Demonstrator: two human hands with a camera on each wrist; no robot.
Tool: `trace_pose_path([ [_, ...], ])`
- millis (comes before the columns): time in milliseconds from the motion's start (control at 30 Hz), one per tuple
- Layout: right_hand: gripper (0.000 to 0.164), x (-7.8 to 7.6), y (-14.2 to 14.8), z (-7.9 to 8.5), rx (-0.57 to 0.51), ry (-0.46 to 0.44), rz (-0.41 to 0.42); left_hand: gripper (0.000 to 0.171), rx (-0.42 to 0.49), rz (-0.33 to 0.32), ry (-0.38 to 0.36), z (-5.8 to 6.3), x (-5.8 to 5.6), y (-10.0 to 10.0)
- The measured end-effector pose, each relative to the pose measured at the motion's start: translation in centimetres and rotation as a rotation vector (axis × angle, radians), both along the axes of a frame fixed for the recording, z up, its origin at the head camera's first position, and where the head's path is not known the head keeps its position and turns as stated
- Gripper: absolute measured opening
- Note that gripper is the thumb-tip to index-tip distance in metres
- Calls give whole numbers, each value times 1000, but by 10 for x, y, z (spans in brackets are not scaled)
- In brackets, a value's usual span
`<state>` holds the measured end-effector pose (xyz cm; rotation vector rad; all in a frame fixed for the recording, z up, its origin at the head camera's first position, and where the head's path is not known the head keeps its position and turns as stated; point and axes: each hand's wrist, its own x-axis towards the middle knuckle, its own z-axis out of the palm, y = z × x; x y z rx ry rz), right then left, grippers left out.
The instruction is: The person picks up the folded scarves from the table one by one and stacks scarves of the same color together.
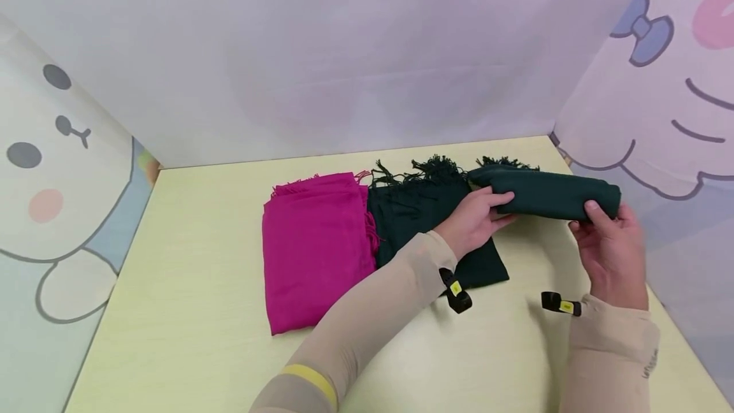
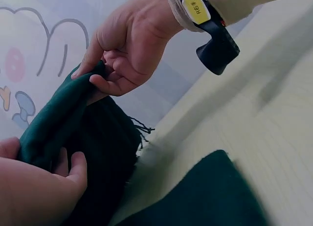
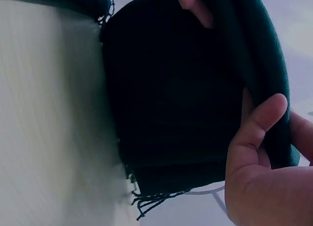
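Both hands hold up a folded dark green scarf (image 1: pixel 550 195) with fringe above the right part of the table. My left hand (image 1: pixel 473 218) pinches its left end between thumb and fingers. At the other end, my right hand (image 1: pixel 616 253) grips the folded edge, thumb in front and fingers behind. In the right wrist view the held scarf (image 3: pixel 171 89) hangs down, its fringed end near the table. Under my left forearm lies a second dark green fringed scarf (image 1: pixel 401 215), folded flat. To its left a folded magenta scarf (image 1: pixel 315 247) touches it.
The pale wooden table (image 1: pixel 189 285) is bounded by a white back wall (image 1: pixel 344 69) and side walls printed with cartoon figures. Black wrist camera mounts (image 1: pixel 459 295) stick out from both wrists. Bare tabletop shows left of the magenta scarf and in front.
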<state>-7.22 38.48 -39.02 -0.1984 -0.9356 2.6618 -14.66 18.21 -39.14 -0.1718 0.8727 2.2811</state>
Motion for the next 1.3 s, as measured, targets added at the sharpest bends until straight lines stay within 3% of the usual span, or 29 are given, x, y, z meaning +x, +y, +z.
trace_pose_path([
  [133, 34, 2, -5, 8, 34, 64, -59, 23, 15, -17, 35, 8, 3, -2],
  [300, 42, 4, -11, 20, 76, 114, -127, 22, 35, -36, 65, 18, 7, -4],
  [433, 45, 3, -16, 28, 109, 169, -180, 21, 32, -42, 129, 26, 8, -6],
  [833, 42, -6, -38, 45, 197, 246, -301, 9, -266, -67, 475, 42, 7, -36],
  [1000, 43, -12, -46, 53, 199, 278, -303, 18, -333, -82, 584, 52, 4, -52],
  [1300, 45, -25, -63, 59, 210, 293, -213, 15, -402, -34, 615, 61, -6, -72],
])
